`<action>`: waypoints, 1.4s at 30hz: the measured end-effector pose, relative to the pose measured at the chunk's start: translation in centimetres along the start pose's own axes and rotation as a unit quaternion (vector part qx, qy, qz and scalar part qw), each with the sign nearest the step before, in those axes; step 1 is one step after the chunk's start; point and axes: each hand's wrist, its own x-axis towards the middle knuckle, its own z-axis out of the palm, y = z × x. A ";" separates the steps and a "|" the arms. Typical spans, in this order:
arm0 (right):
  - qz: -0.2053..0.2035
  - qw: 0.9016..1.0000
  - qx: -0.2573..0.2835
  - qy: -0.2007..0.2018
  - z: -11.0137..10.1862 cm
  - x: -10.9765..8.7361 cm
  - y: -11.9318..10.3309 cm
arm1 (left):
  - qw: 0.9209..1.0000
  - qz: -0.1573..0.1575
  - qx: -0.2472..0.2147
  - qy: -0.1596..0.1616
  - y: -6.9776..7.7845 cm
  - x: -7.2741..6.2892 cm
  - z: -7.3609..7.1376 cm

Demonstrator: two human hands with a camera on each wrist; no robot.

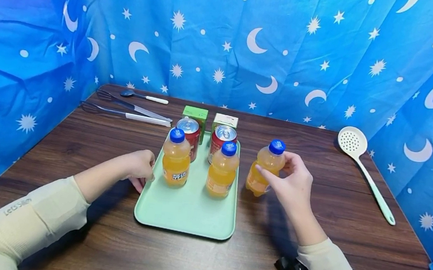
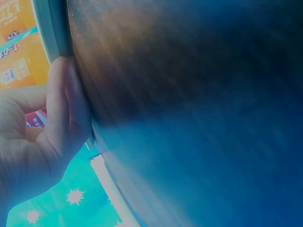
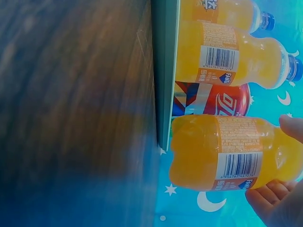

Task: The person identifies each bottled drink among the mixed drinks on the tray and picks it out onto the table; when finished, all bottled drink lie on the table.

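My right hand holds an orange soda bottle with a blue cap, just right of the green tray. In the right wrist view this bottle's base is raised above the tabletop, with thumb and fingers round its upper part. The left hand grips the tray's left rim; in the left wrist view its fingers lie along the tray wall. On the tray stand two more orange soda bottles, a left one and a right one. Behind them are two red cans.
A green carton and a pale-topped carton stand at the tray's far end. Tongs and a white-handled spoon lie back left. At the right lies a slotted skimmer. A star-patterned curtain surrounds the table.
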 end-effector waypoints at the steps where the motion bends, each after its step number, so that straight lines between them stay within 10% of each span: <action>1: 0.001 1.000 0.002 -0.001 0.0 0.0 0.0 | 1.000 -0.001 -0.002 0.000 0.0 0.0 0.0; 42: 0.033 0.999 0.015 -0.012 0.8 0.7 0.5 | 1.000 -0.008 -0.006 -0.004 -0.1 0.2 -0.1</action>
